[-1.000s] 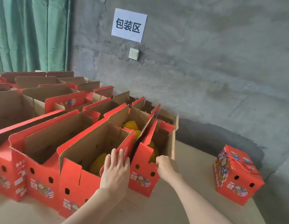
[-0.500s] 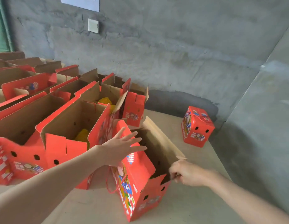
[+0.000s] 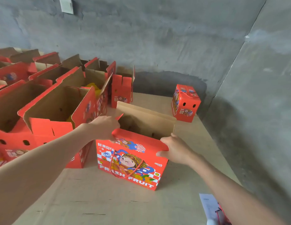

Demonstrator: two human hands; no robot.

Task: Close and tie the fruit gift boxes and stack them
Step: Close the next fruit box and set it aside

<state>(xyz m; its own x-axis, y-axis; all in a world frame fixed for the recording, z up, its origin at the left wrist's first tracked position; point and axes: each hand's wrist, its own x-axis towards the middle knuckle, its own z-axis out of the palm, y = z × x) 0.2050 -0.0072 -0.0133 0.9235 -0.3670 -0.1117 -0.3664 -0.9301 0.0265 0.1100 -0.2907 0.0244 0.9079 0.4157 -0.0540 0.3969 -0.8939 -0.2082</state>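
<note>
early stage, by my judgement: one tied box (image 3: pixel 185 103) stands by the far wall, the near box (image 3: pixel 130 163) sits mid-counter (image 3: pixel 109 200), flaps up, left hand (image 3: pixel 104 129) and right hand (image 3: pixel 175 150) fingers curled on its front flap's ends, many open boxes (image 3: pixel 57 108) at left wait, nothing stacked.

Open boxes (image 3: pixel 57 111) crowd the left, just beside the centre box (image 3: pixel 128 168). The cardboard-covered surface (image 3: pixel 109 205) lies bare near and right of it, bounded by the closed box (image 3: pixel 185 103) far right and the concrete wall (image 3: pixel 255 127).
</note>
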